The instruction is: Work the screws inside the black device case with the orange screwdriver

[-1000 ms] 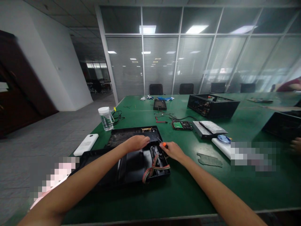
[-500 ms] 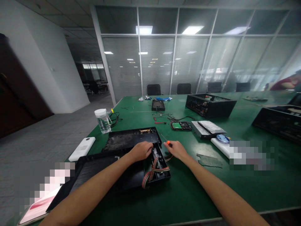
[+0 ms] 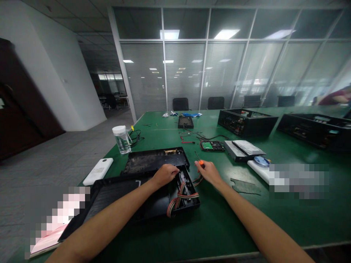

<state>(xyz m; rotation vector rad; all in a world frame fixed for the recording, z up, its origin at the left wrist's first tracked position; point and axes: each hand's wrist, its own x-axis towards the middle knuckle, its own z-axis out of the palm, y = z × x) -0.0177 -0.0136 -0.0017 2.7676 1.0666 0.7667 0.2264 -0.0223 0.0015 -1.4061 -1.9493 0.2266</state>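
Note:
My right hand (image 3: 210,173) is closed around a screwdriver (image 3: 201,163) with an orange and black handle, its thin shaft pointing up and away. My left hand (image 3: 165,174) is curled with its fingertips at the far end of a narrow compartment in a black computer panel (image 3: 152,202); what they pinch is hidden. Metal parts sit in that compartment. A striped ribbon of wires (image 3: 182,195) loops over its near end, and some wires run out under my right hand. Beyond my left hand lies a second black panel (image 3: 153,160) with a brass-coloured strip.
A water bottle (image 3: 122,140) and a white power bank (image 3: 98,171) stand left. A green circuit board (image 3: 211,145), a silver-topped drive (image 3: 244,149) and a dark flat plate (image 3: 245,186) lie right. Black computer cases (image 3: 246,122) stand farther back. Loose cables cross the table.
The screwdriver has turned more upright and its tip has moved to the right in my right hand. My left hand stays at the compartment. The view has shifted slightly.

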